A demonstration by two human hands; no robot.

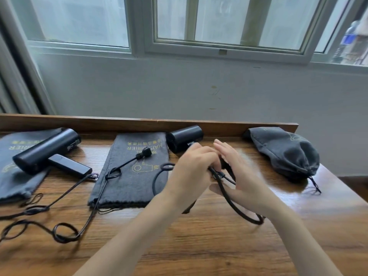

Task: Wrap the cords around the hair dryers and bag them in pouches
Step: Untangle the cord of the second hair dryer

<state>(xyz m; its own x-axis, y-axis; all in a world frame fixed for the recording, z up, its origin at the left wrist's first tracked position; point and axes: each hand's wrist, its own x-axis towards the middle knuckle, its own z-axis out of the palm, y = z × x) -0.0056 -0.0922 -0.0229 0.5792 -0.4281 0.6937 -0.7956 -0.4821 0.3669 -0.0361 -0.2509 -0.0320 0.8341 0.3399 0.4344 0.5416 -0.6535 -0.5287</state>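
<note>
Matt black dryer (184, 137), cloth pouch (135, 176), wooden table (199, 246).

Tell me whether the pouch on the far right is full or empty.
Full: the right pouch bulges and its drawstring mouth is cinched, unlike the flat middle pouch.

Left hand (191, 168) curled round cord (226, 193), right hand (238, 172) flat — fingers straight, forearms converging
</note>
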